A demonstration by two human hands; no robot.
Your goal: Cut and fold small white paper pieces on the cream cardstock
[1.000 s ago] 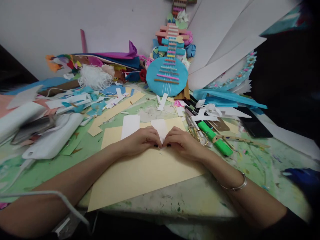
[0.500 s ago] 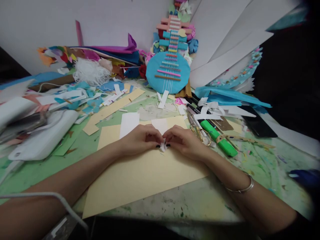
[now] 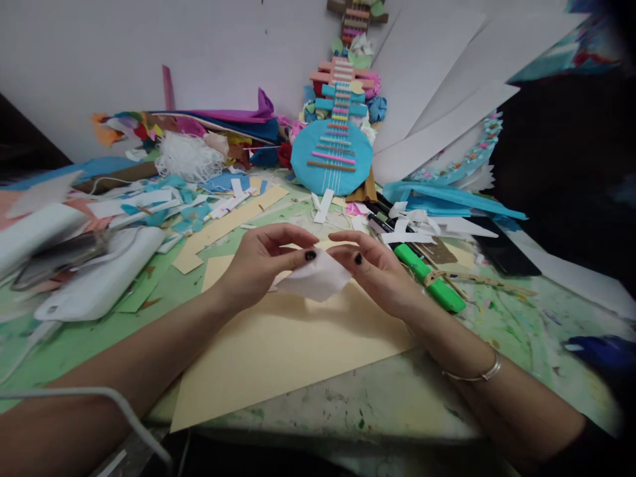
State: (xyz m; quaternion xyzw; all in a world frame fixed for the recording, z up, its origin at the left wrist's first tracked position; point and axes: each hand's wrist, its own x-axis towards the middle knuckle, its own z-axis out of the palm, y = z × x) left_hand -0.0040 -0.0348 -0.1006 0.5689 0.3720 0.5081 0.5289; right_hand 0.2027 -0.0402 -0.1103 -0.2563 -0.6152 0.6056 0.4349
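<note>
A white piece of thin paper (image 3: 318,278) hangs tilted above a cream sheet of paper (image 3: 278,364). My left hand (image 3: 271,262) pinches its upper left part, the thumb lying on the near face and the fingers behind. At the paper's right side is my right hand (image 3: 380,268), its index finger stretched out and its thumb held apart. The right fingertips are at the paper's upper edge; whether they touch it I cannot tell. The cream sheet lies flat under both hands, reaching to the table's front edge.
A blue paper lute-like model (image 3: 330,142) stands behind. Paper scraps (image 3: 193,215) and white string (image 3: 189,156) lie left. On the right are a green clay-like block (image 3: 430,278), pens and a black phone (image 3: 501,245). A white cable (image 3: 99,392) crosses my left arm.
The white paper has risen from the sheet and shows a broader face. My hands have moved apart, and the right fingers have opened from their pinch. The view has tilted slightly upward.
</note>
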